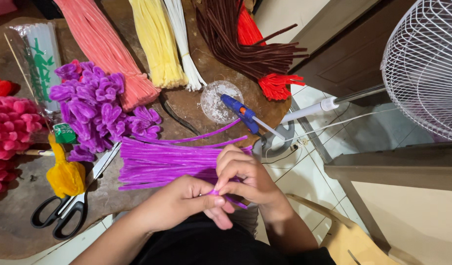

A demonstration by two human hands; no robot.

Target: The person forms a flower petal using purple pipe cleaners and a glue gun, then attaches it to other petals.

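My left hand (186, 201) and right hand (248, 176) meet over my lap, both pinching one purple pipe cleaner (231, 198) between fingertips. Just beyond them lies the purple bundle (167, 164) on the wooden table (19, 216). Further out sit purple flowers (95, 110), black-handled scissors (64, 208), a blue glue gun (240, 113) and a white fan (424, 64).

A clear plastic packet (39, 59) with green leaf print lies at the upper left of the frame; a small green label (65, 133) sits just below it.
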